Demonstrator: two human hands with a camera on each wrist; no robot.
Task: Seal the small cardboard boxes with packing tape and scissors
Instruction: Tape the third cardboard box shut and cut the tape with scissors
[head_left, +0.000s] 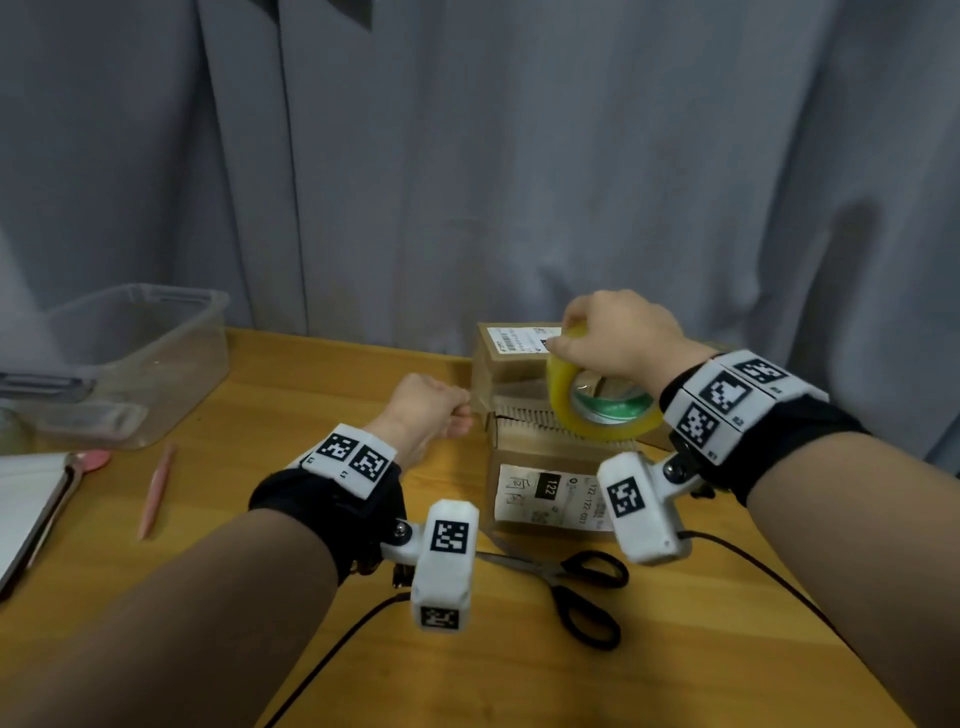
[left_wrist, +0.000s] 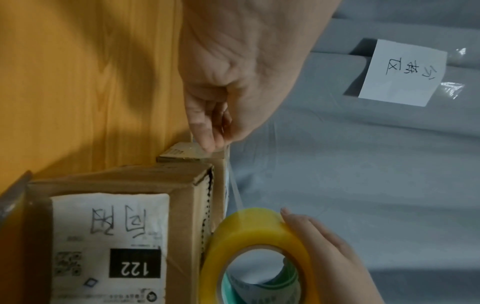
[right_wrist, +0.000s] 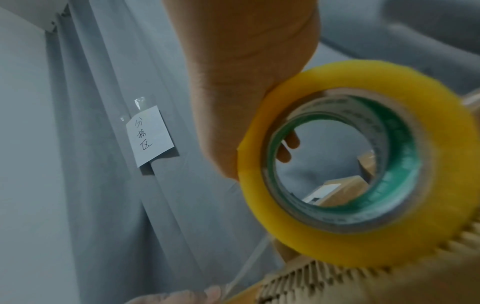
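A small cardboard box (head_left: 545, 499) with a white "122" label stands mid-table, its serrated top flaps (head_left: 524, 421) meeting at the seam. My right hand (head_left: 613, 338) grips a yellow roll of packing tape (head_left: 563, 400) just above the box top. A clear strip of tape (left_wrist: 235, 185) runs from the roll (left_wrist: 259, 230) to my left hand (left_wrist: 207, 131), which pinches its free end at the box's left edge (head_left: 485, 410). Black-handled scissors (head_left: 582, 587) lie on the table in front of the box. A second labelled box (head_left: 511, 353) stands right behind.
A clear plastic bin (head_left: 156, 364) sits at the back left, with a pink pen (head_left: 156, 488) and a white notebook (head_left: 26, 499) nearer the left edge. Black cables (head_left: 337, 649) trail over the wooden table (head_left: 311, 395). A grey curtain (head_left: 467, 156) hangs behind.
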